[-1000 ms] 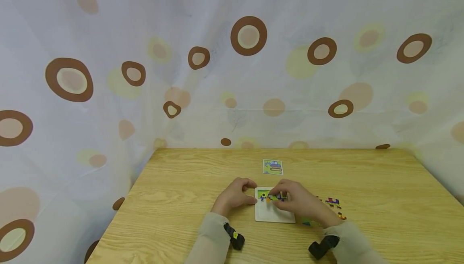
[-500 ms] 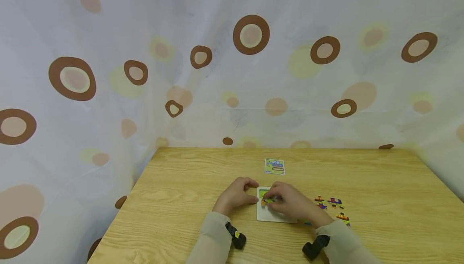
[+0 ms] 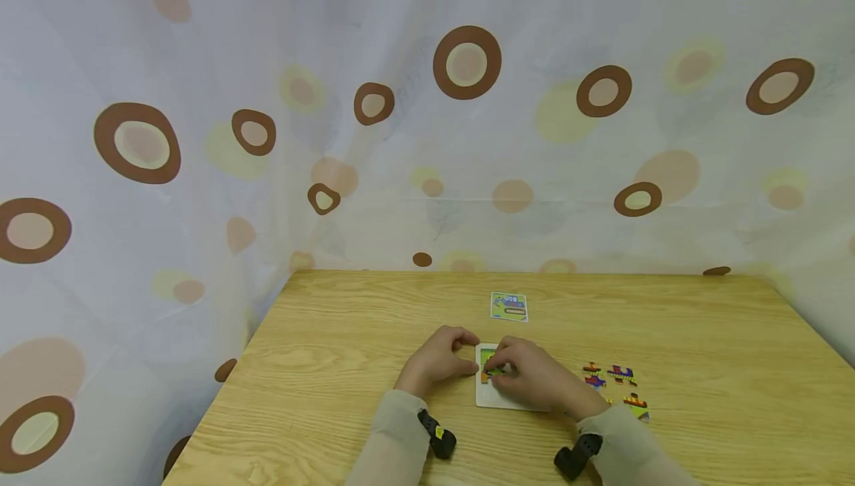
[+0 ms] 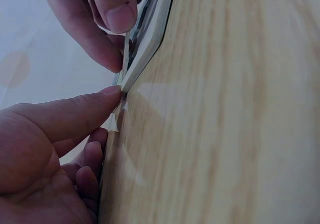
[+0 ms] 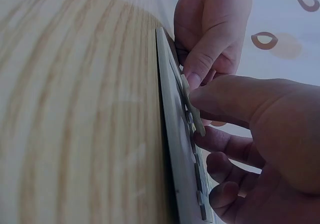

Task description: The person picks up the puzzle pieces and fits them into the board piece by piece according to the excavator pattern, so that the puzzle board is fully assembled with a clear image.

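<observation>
A white puzzle tray (image 3: 497,397) lies flat on the table, with green and other coloured pieces in its far part, mostly covered by my right hand (image 3: 537,376). My right thumb and fingers pinch a thin puzzle piece (image 5: 196,115) tilted over the tray's left side. Its picture is largely hidden, though an orange part shows in the head view. My left hand (image 3: 437,361) is at the tray's left edge, thumb extended against the rim and index finger near the far left corner. In the left wrist view, its other fingers (image 4: 90,169) curl loosely below the thumb.
Several loose puzzle pieces (image 3: 621,375) lie on the wooden table (image 3: 334,367) to the right, partly behind my right forearm. A small picture card (image 3: 509,306) lies beyond the tray. A dotted curtain (image 3: 387,234) hangs along the table's far edge.
My right hand has shifted left over the tray with the puzzle piece, bringing it to the tray's left side. More loose pieces show at the right. My left hand stays at the tray's edge.
</observation>
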`<state>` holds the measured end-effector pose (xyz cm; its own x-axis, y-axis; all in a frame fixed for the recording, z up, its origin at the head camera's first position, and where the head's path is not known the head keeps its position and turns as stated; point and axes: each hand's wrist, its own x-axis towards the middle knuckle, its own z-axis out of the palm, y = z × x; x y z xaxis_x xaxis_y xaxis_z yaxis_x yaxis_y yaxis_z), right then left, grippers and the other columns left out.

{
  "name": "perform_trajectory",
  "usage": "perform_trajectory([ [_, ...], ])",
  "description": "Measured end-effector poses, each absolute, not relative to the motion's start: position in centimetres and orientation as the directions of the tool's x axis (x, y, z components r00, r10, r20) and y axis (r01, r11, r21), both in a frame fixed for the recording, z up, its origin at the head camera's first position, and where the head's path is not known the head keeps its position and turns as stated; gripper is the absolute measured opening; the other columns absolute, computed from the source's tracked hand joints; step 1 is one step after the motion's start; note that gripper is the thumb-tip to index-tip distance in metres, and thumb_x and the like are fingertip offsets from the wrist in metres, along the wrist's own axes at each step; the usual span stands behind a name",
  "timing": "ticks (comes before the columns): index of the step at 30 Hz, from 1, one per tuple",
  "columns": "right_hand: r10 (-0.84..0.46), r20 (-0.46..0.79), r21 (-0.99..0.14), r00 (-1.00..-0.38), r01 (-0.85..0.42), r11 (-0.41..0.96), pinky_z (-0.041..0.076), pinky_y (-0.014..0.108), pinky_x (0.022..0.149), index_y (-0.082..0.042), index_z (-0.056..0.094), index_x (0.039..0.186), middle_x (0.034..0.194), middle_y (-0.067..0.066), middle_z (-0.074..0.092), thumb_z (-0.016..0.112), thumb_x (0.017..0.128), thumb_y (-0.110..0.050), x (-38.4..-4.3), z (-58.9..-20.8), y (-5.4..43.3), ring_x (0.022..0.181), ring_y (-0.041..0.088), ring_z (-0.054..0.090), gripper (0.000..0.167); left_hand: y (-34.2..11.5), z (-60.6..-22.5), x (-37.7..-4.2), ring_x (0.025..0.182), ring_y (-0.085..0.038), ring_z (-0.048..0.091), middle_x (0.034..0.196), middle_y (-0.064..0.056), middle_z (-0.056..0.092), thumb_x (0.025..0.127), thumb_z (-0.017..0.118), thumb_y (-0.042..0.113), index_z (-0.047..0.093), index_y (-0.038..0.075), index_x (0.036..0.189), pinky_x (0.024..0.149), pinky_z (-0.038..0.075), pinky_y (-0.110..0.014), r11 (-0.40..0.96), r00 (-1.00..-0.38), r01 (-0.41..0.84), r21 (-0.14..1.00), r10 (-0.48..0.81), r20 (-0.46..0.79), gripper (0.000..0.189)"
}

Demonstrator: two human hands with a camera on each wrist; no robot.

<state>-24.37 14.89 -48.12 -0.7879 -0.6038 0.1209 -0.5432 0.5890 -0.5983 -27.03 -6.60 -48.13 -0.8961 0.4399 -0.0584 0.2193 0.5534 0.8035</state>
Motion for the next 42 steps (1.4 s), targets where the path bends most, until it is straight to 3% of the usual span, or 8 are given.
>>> perform_trajectory([
  [19,-0.630,0.128,-0.530,-0.766,-0.589,0.610,0.047,0.028,0.069,-0.010,0.078,0.105,0.094,-0.007,0.057,0.072,0.089,-0.009,-24.49,-47.81,14.65,0.079,0.008,0.053,0.017,-6.53,-48.04,-26.84,0.112,-0.026,0.053,0.121,-0.003,0.060,0.084,0.079,0.009,0.070,0.012,0.116,0.096,0.045,-0.044,0.558,-0.905,0.196,0.806,0.420,-0.071,0.033],
  [32,-0.642,0.177,-0.465,-0.746,-0.638,0.613,0.050,0.034,0.075,-0.013,0.078,0.103,0.095,-0.008,0.064,0.067,0.094,-0.011,-24.62,-47.52,14.88,0.086,0.010,0.057,0.014,-6.49,-48.09,-26.92,0.110,-0.025,0.052,0.120,-0.003,0.059,0.086,0.077,0.008,0.069,0.010,0.117,0.094,0.045,-0.043,0.560,-0.903,0.200,0.804,0.423,-0.070,0.033],
  [42,-0.659,0.191,-0.481,-0.728,-0.654,0.584,0.048,0.029,0.068,-0.009,0.078,0.103,0.089,-0.009,0.061,0.071,0.091,-0.009,-24.50,-47.32,14.78,0.078,0.007,0.055,0.014,-6.47,-47.81,-26.90,0.111,-0.025,0.053,0.119,-0.003,0.059,0.084,0.079,0.009,0.069,0.012,0.115,0.095,0.044,-0.044,0.562,-0.905,0.198,0.803,0.419,-0.070,0.032],
])
